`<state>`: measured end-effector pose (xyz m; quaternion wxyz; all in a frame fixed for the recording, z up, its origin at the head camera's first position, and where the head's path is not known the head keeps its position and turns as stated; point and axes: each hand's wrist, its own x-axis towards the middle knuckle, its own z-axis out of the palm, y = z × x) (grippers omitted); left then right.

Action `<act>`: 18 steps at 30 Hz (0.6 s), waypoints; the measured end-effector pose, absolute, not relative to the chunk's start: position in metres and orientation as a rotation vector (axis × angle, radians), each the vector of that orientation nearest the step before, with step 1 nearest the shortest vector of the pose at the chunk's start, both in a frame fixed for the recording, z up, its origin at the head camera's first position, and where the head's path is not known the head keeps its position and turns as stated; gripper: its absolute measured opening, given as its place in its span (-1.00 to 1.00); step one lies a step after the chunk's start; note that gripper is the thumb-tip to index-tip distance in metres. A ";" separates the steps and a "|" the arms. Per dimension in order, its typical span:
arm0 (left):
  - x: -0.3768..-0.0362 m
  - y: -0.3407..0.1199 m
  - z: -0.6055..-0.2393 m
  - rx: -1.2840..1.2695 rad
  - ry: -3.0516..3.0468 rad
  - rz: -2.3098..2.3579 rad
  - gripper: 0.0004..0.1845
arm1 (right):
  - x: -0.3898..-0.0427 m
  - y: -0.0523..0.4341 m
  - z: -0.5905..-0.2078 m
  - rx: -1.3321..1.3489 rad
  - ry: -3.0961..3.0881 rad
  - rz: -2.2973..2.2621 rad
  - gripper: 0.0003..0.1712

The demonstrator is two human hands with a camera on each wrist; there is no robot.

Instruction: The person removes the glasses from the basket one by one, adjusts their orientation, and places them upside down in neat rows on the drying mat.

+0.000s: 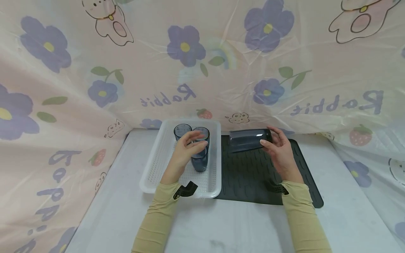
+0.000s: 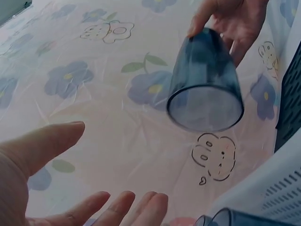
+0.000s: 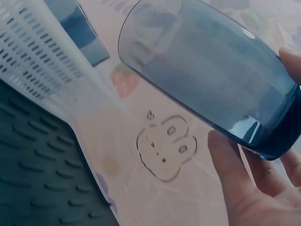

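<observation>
Left hand (image 1: 186, 151): fingers spread and relaxed, gripping nothing, just beside the upright tumblers (image 1: 200, 149) in the white tray (image 1: 152, 172).
Right hand (image 1: 280, 151): grasps a dark tumbler (image 1: 248, 139) lying sideways above the black mat (image 1: 250, 175), mouth facing the left hand.

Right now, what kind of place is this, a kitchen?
Probably a makeshift dish-drying setup, not a real kitchen: a table walled by a cartoon flower sheet, with a white tray of cups beside a dark mat.
</observation>
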<state>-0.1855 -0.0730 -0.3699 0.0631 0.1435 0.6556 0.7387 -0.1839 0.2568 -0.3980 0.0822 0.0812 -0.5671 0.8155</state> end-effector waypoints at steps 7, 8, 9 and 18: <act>-0.192 -0.086 -0.371 0.360 2.028 2.283 -0.49 | -0.181 0.274 -0.403 0.197 -1.631 2.451 -0.43; -0.193 -0.088 -0.371 0.356 2.033 2.283 -0.49 | -0.180 0.276 -0.404 0.193 -1.622 2.452 -0.42; -0.194 -0.089 -0.372 0.355 2.035 2.283 -0.49 | -0.180 0.279 -0.404 0.186 -1.622 2.448 -0.41; -0.206 -0.104 -0.376 0.316 2.101 2.222 -0.44 | -0.178 0.299 -0.406 0.092 -1.634 2.383 -0.38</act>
